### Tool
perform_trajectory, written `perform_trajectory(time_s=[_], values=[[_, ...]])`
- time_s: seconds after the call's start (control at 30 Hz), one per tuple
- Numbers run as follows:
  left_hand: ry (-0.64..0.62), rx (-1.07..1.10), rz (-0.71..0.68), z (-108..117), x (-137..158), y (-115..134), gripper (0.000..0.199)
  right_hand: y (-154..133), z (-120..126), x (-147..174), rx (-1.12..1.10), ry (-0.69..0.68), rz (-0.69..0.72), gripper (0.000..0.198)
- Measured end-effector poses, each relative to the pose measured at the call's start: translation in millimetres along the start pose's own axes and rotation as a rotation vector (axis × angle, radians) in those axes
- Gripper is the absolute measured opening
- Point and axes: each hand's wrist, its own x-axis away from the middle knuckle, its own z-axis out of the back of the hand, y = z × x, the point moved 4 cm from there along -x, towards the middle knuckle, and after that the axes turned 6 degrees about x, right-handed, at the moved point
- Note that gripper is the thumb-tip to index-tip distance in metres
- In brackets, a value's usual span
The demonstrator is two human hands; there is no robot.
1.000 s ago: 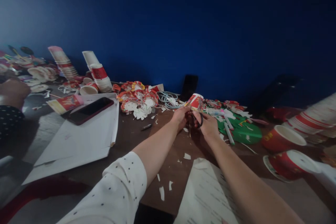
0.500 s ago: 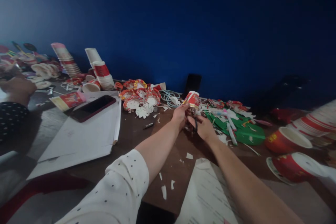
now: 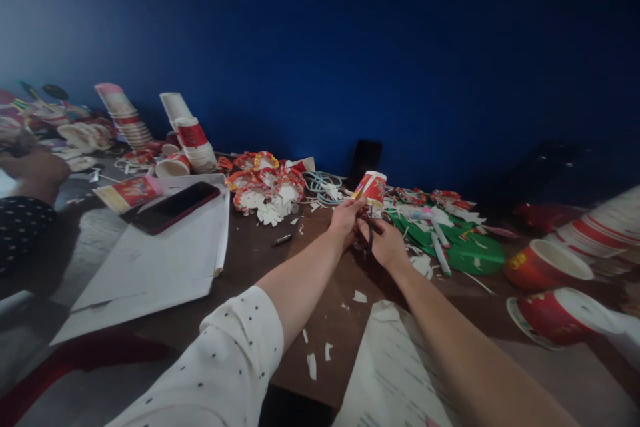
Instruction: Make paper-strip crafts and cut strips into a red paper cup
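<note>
Over the middle of the table, my left hand [image 3: 346, 219] grips a small red and white paper cup [image 3: 373, 188] by its lower left side. The cup's base points up and away. My right hand [image 3: 387, 243] is closed around dark-handled scissors [image 3: 371, 235], whose blades reach up to the cup's near edge. How far the blades have cut into the cup is too small to make out. Just left of my hands lies a pile of red and white cut paper flowers [image 3: 270, 183].
A green sheet [image 3: 473, 250] with markers [image 3: 441, 253] and scraps lies right of my hands. Red paper cups [image 3: 547, 263] stand farther right, stacked cups [image 3: 195, 143] back left. A phone [image 3: 175, 207] rests on white board [image 3: 145, 273]. Another person's hand [image 3: 40, 170] is at far left.
The cup has shifted slightly right and turned a little in my left hand. My right hand has moved slightly with the scissors, still at the cup.
</note>
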Motion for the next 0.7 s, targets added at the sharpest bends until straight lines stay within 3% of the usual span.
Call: perform_trajectory(time_s=[0.37, 0.7], values=[[-0.006, 0.007, 0.023, -2.9, 4.9, -0.1, 0.022, -4.3, 0.3, 2.2, -0.043, 0.044, 0.014, 0.041], [-0.059, -0.031, 0.065, 3.7, -0.8, -6.0, 0.025, -9.6, 4.0, 3.4, 0.08, 0.061, 0.043, 0.043]])
